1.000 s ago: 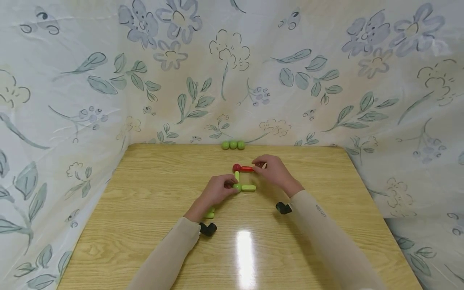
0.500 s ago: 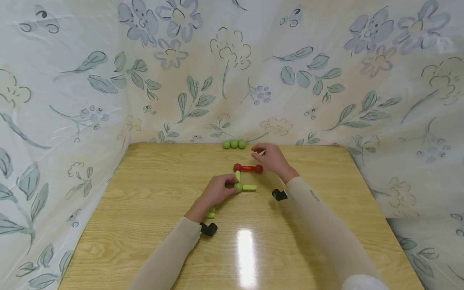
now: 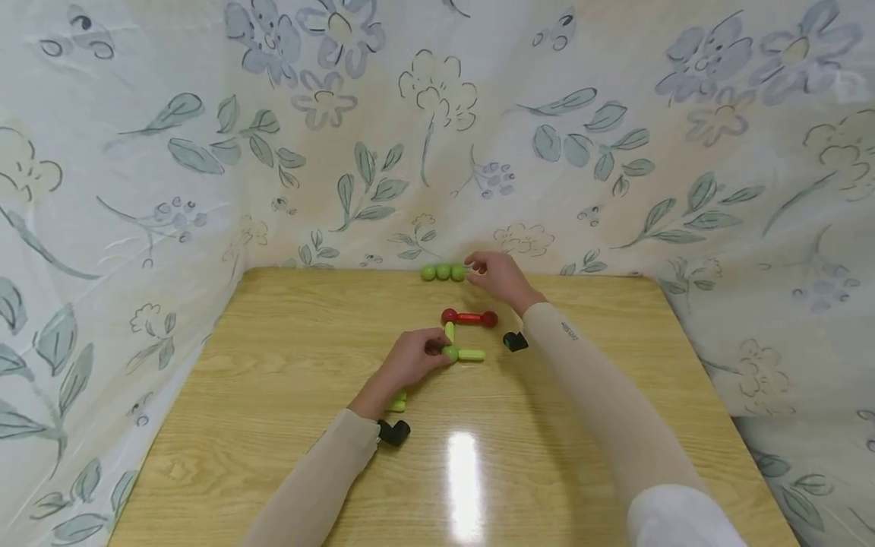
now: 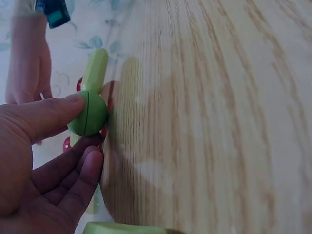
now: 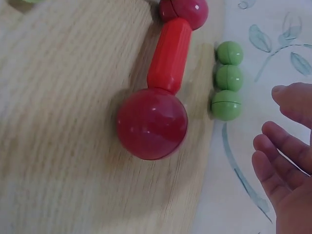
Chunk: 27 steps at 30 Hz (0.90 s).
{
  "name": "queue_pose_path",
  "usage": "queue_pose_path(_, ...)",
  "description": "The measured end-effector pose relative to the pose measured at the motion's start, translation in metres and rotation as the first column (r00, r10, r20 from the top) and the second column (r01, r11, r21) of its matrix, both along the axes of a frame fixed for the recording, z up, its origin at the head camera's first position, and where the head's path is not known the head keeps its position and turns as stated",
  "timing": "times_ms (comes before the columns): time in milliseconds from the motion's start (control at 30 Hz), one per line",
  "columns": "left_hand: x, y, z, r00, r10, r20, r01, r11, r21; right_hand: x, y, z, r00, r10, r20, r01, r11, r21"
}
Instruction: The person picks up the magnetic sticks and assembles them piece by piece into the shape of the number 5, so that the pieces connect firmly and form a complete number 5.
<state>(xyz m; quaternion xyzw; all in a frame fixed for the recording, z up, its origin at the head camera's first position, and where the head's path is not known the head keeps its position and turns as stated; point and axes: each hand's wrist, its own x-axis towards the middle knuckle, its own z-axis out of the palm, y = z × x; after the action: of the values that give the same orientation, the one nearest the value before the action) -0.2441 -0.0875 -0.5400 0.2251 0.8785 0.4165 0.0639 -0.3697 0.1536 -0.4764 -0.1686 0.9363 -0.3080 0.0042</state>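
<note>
My left hand [image 3: 413,357] pinches a green ball [image 4: 87,114] between thumb and fingers, low over the wood. From that ball one light-green rod [image 3: 472,355] points right and another light-green rod [image 3: 449,331] points away towards a red ball [image 3: 449,315]. A red rod [image 5: 168,56] links this ball to a second red ball [image 5: 152,124] on the right. At the table's back edge, my right hand [image 3: 500,277] has its fingertips right beside the rightmost of three green balls [image 3: 443,272] in a row. In the right wrist view its thumb and fingers are apart with nothing between them.
More light-green rods [image 3: 396,403] lie by the left forearm, partly hidden by it. A floral cloth [image 3: 437,137] rises behind the wooden table [image 3: 273,456] and along its sides. Black wrist cameras [image 3: 394,433] stick out from the sleeves.
The right hand has let go of the right end of the red piece, uncovering the second red ball, and moved away to the back row of green balls. The left hand stays put.
</note>
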Motion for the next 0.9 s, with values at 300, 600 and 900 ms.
queue_pose_path(300, -0.003, -0.003, -0.002, 1.000, -0.002, 0.011, 0.002, 1.000, 0.008, -0.017, -0.011, 0.001, 0.999, -0.012, 0.050, 0.006, 0.994, 0.110)
queue_pose_path(600, -0.002, -0.001, -0.001, 1.000, -0.020, 0.016, 0.019, 1.000, 0.018, -0.024, -0.013, -0.006, 0.997, -0.044, 0.067, 0.036, 0.993, 0.109)
queue_pose_path(900, -0.002, -0.005, -0.004, 1.000, -0.009, 0.011, 0.009, 1.000, 0.013, -0.040, -0.024, -0.011, 1.000, -0.013, 0.012, 0.011, 0.989, 0.150)
